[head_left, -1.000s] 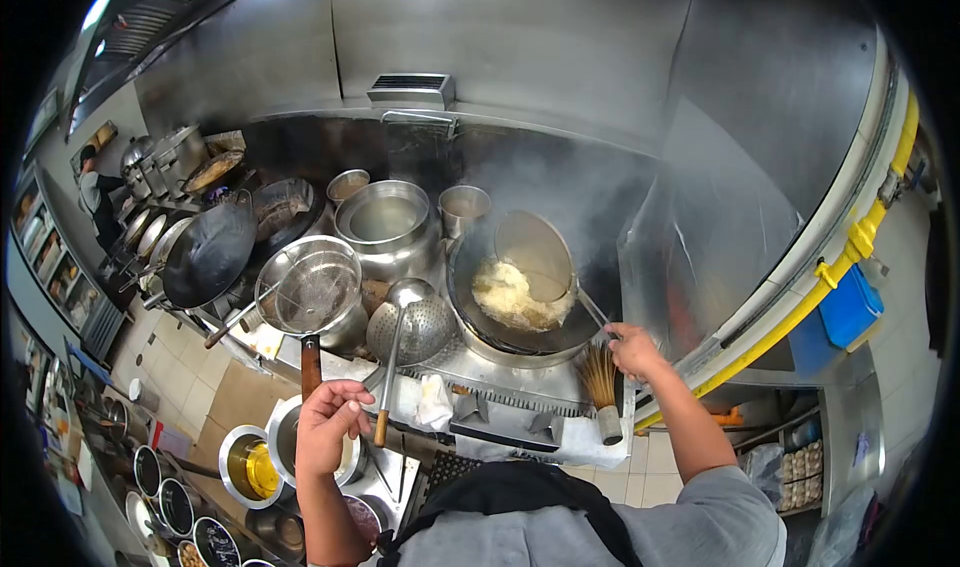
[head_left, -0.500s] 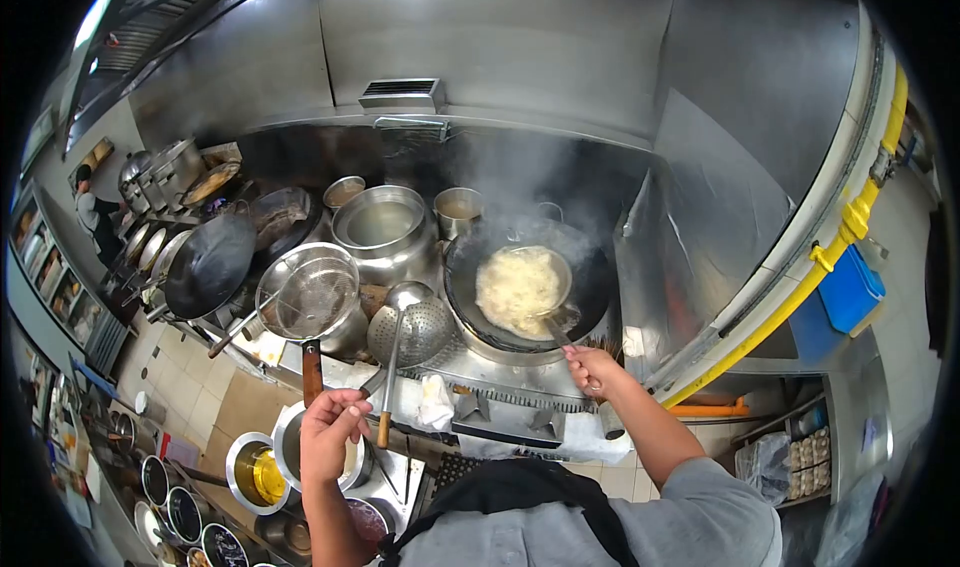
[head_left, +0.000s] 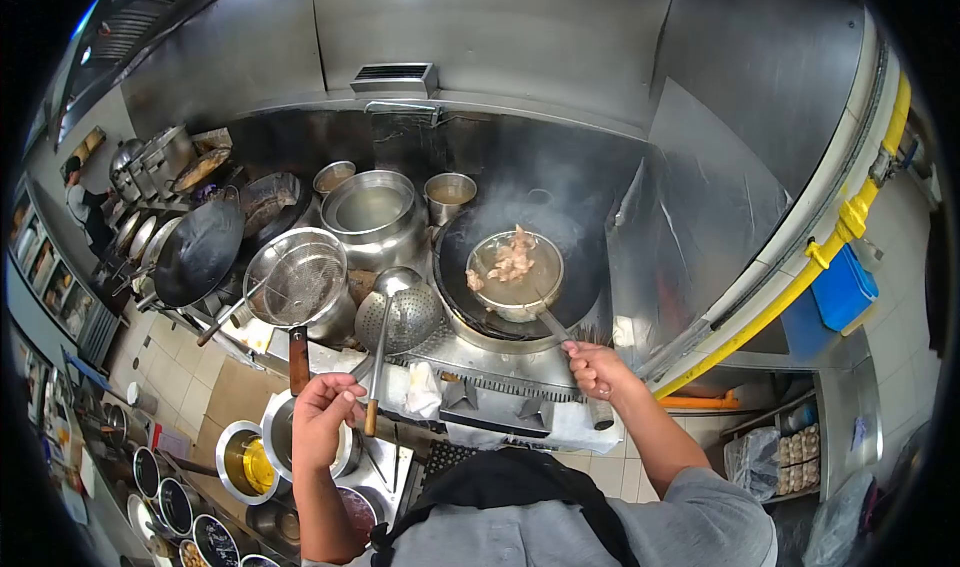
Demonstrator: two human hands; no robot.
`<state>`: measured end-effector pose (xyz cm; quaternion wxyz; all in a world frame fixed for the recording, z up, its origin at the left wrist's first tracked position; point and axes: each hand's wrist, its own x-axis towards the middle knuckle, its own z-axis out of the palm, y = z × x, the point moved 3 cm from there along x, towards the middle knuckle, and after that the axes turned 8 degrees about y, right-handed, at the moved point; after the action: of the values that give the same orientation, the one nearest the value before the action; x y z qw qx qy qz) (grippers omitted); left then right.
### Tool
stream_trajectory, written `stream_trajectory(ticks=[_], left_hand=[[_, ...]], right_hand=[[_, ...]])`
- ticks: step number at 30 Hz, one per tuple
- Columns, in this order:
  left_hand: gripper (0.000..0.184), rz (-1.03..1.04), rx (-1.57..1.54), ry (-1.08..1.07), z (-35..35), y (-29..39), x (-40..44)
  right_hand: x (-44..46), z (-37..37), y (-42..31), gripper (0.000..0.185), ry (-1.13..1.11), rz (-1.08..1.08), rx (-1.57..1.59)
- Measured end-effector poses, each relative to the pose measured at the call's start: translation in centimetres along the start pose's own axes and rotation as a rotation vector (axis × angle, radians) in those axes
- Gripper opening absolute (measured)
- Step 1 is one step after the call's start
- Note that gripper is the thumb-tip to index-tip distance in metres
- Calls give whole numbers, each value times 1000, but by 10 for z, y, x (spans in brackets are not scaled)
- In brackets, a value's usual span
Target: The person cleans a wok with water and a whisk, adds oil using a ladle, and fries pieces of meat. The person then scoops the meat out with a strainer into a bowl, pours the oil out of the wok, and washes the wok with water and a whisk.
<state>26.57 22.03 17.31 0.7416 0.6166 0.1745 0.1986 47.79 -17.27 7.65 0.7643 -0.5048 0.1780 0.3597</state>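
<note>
A round mesh strainer (head_left: 484, 257) with several pale cooked pieces, which look like meat (head_left: 513, 257), is over the steaming black wok (head_left: 590, 287). My right hand (head_left: 598, 369) is closed around its handle, at the wok's front right. My left hand (head_left: 325, 417) hovers at the counter's front with fingers curled together; what they hold, if anything, is hidden. Beside it lie a ladle (head_left: 397, 281) with a wood-tipped handle and a perforated skimmer (head_left: 415, 317). The skimmer's handle runs toward my left fingers, but I cannot tell whether they touch it.
Left of the wok stand a large metal pot (head_left: 370, 207), a smaller pot (head_left: 450, 192) and a wire strainer (head_left: 297, 277) over a pot. A bowl of yellow oil (head_left: 250, 464) is low left. A person (head_left: 85, 207) stands far left. A yellow pipe (head_left: 850, 222) runs along the right.
The strainer has come up from the foaming liquid in the wok, and pieces now show in it. The foam and steam have lessened. My left hand remains curled in nearly the same place.
</note>
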Motion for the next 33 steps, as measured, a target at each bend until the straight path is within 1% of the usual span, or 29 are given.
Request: stream_trajectory(ticks=[1, 3, 4, 5, 7, 8, 9, 11, 13, 15, 17, 19, 20, 21, 23, 25, 26, 28, 29, 30, 32, 33], left_hand=[[18, 11, -1, -20, 1, 0, 0], [18, 28, -13, -35, 2, -1, 0], [18, 12, -10, -14, 0, -4, -1], [18, -6, -2, 7, -3, -7, -2], [18, -6, 13, 9, -6, -10, -3], [18, -7, 25, 6, -6, -13, -4], [18, -17, 23, 7, -6, -14, -6], [18, -23, 67, 41, -7, -14, -6], [19, -21, 64, 42, -8, -12, -6], [19, -12, 51, 43, -13, -12, -5], [19, 8, 56, 67, -20, -11, -5], [20, 34, 60, 91, -26, -9, -3], [20, 43, 33, 93, -28, -8, -2], [20, 53, 8, 93, -30, -7, 0], [21, 56, 13, 80, -21, -2, 6], [21, 96, 57, 66, -6, 3, 11], [23, 98, 80, 46, -1, 7, 13], [25, 129, 105, 64, -7, 11, 13], [27, 155, 132, 76, -11, 13, 13], [29, 141, 87, 124, -18, 15, 11], [30, 191, 128, 263, -43, 5, 16], [30, 207, 171, 343, -51, 5, 17]], right_hand=[[0, 0, 2, 21, 0, 1, 1], [-3, -2, -3, 23, 136, -98, 3], [-8, -2, -3, 27, 195, -155, -164], [-8, -6, -6, 27, 191, -154, -171], [-10, -25, -13, 33, 200, -199, -87], [-10, -26, -19, 34, 259, -278, -162], [-11, -26, -20, 34, 266, -270, -164], [-17, -21, -29, 34, 392, -360, -305], [-21, -24, -35, 35, 409, -336, -361], [-18, -27, -40, 36, 529, -460, -573], [-27, -23, -39, 39, 566, -485, -582], [-45, -15, -39, 40, 624, -543, -888], [-37, -23, -31, 40, 622, -548, -888], [-22, -34, -20, 38, 597, -659, -1101], [9, -41, -10, 37, 572, -761, -1304], [35, -30, -20, 34, 539, -813, -1335], [33, -21, -27, 34, 538, -813, -1338], [15, 5, -44, 34, 603, -932, -1316], [-1, 14, -44, 34, 602, -933, -1314], [-18, 19, -41, 34, 581, -867, -1296], [-21, 10, -24, 33, 546, -938, -1326], [-15, 12, -20, 33, 552, -938, -1322]])
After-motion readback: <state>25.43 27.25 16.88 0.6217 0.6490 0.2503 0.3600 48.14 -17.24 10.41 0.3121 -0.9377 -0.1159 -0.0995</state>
